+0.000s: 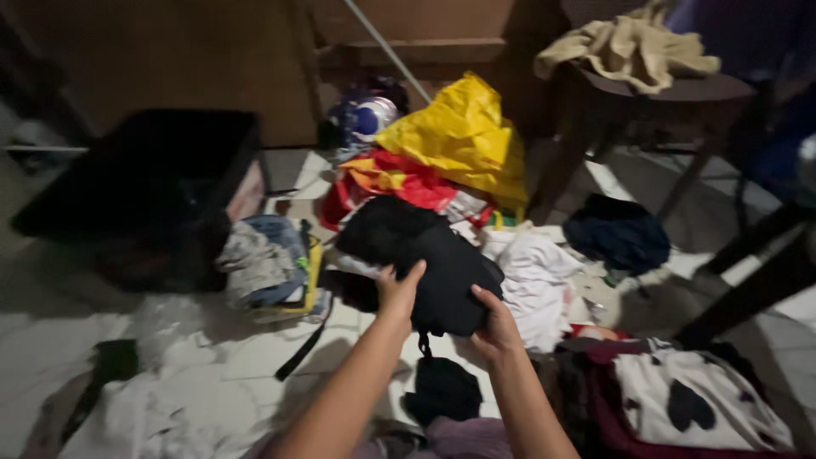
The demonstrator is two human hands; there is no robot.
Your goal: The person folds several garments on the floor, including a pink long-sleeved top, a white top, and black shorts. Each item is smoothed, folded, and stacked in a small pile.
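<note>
Both my hands hold up a black garment over a tiled floor strewn with clothes. My left hand grips its lower left edge, fingers spread upward on the cloth. My right hand pinches its lower right corner. A dark cord hangs from the garment's bottom between my hands. Behind the garment lie a yellow cloth and a red and orange cloth. White clothing lies just to the right of it.
A black bin stands at the left, with a pile of jeans and pale cloth beside it. A dark stool carries a beige towel. A navy garment, a white cloth with black hearts and a black strap lie around.
</note>
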